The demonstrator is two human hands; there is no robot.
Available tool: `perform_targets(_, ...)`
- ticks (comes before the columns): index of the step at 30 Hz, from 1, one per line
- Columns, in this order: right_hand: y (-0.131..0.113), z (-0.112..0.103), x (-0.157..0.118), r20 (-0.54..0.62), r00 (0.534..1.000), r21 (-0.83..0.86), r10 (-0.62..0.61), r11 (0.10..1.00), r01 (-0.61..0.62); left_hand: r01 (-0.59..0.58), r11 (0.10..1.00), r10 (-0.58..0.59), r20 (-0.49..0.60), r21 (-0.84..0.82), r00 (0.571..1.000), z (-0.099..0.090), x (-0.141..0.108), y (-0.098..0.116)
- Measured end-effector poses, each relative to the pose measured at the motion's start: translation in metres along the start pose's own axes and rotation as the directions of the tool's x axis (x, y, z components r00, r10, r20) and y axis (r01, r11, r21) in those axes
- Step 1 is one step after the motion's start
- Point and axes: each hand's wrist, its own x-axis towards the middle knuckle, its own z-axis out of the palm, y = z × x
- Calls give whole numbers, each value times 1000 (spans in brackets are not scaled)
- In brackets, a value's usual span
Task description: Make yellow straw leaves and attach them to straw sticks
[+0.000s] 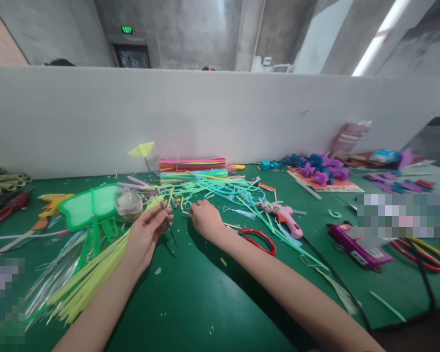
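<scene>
My left hand (146, 232) pinches a thin dark green stem (171, 231), tilted, its lower end pointing down over the table. A small yellow piece (151, 202) shows just behind those fingers; I cannot tell if it joins the stem. My right hand (206, 219) is down at the table among small cut scraps, its fingers curled together and whatever they hold hidden. Red-handled scissors (258, 241) lie beside my right forearm. Behind both hands, loose mint-green pipe cleaners (220, 185) spread out. A bundle of yellow pipe cleaners (90, 276) lies by my left forearm.
At left are a green fuzzy butterfly shape (91, 206), a tape roll (129, 203) and a yellow glue gun (55, 204). Right of my arm lie a pink glue gun (288, 220) with a cord and a purple glue gun (359, 247). A white partition (220, 112) borders the table.
</scene>
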Motion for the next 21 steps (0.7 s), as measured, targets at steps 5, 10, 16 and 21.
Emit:
perform_targets(5, -4, -35, -1, -257, 966, 152, 19, 988, 21, -8, 1000, 8, -3, -1, 1000, -2, 2, -3)
perform_targets(10, -21, -71, -11, -386, 904, 735, 185, 654, 179, -31, 999, 32, 14, -42, 999, -2, 2, -2)
perform_targets(16, -41, -50, -52, 285, 957, 937, 53, 197, -289, -29, 995, 29, -3, -95, 1000, 4, -3, 10)
perform_targets(21, -48, -23, -74, 398, 916, 899, 51, 177, -401, -49, 993, 49, -6, -103, 999, 7, -6, 14)
